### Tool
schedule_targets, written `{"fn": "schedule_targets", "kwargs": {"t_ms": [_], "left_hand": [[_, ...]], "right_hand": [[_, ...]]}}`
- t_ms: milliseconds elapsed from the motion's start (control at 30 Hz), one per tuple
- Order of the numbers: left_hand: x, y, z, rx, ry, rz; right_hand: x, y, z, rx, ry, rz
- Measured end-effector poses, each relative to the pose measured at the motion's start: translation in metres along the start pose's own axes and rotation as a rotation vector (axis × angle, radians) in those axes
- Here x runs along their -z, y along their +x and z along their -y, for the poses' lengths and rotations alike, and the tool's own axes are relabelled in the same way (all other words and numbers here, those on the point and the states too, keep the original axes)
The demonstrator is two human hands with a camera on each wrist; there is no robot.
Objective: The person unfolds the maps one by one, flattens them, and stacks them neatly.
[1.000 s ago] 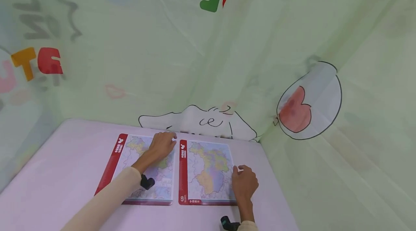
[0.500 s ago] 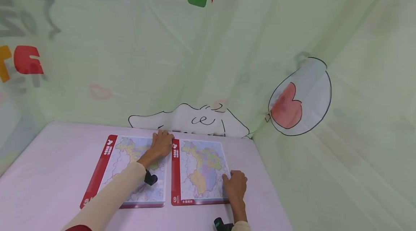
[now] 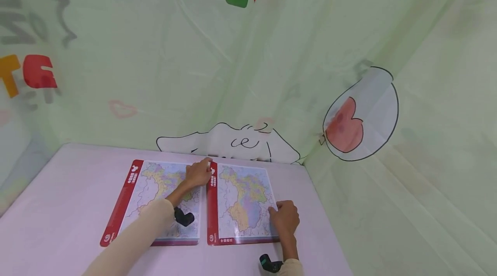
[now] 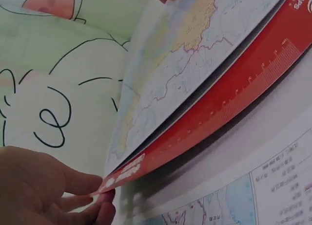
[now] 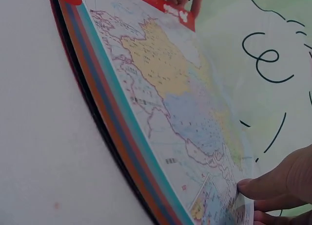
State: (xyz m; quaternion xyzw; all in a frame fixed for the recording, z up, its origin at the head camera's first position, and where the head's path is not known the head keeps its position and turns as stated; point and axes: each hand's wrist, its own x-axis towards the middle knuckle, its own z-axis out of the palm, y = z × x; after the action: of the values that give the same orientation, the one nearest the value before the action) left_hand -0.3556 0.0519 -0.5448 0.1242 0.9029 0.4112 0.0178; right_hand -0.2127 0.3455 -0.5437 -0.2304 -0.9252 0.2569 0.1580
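Holding the red-edged China map [image 3: 245, 202] from two sides, in the head view, the left hand [image 3: 198, 173] is at its far left corner and the right hand [image 3: 286, 219] at its right edge; a second China map [image 3: 151, 185] lies just to its left on the pale table [image 3: 233, 263]. In the left wrist view, thumb and fingers pinch that map's corner, its red strip [image 4: 234, 108] bowing away. In the right wrist view, the thumb presses its face, fingers behind the edge, nearly closed.

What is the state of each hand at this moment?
Left hand: holding the map on the right at a corner.
Right hand: holding the same map's opposite edge.
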Motion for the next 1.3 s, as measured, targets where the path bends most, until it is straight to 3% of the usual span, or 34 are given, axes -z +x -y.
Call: {"fn": "schedule_targets", "kwargs": {"t_ms": [200, 300, 500, 667, 833, 1000, 1167, 1300], "left_hand": [[0.001, -0.018, -0.011, 0.131, -0.588, 0.039], [0.004, -0.029, -0.015, 0.152, -0.727, 0.088], [-0.001, -0.050, -0.014, 0.055, -0.670, 0.165], [-0.011, -0.061, -0.006, 0.008, -0.698, 0.129], [-0.016, -0.061, 0.008, 0.002, -0.718, 0.109], [0.003, -0.055, 0.020, -0.005, -0.732, 0.098], [0.033, -0.054, 0.027, -0.015, -0.732, 0.095], [0.055, -0.053, 0.042, -0.032, -0.713, 0.056]], "right_hand": [[0.006, 0.000, -0.002, -0.083, 0.067, -0.028], [0.009, 0.003, -0.006, -0.138, 0.108, -0.026], [0.009, 0.010, -0.015, -0.198, 0.140, -0.022], [0.005, 0.011, -0.016, -0.225, 0.218, 0.006], [0.004, 0.012, -0.012, -0.248, 0.359, 0.051], [0.003, 0.024, -0.001, -0.250, 0.522, 0.118], [0.002, 0.040, 0.013, -0.236, 0.512, 0.130], [0.006, 0.051, 0.023, -0.214, 0.483, 0.117]]}}
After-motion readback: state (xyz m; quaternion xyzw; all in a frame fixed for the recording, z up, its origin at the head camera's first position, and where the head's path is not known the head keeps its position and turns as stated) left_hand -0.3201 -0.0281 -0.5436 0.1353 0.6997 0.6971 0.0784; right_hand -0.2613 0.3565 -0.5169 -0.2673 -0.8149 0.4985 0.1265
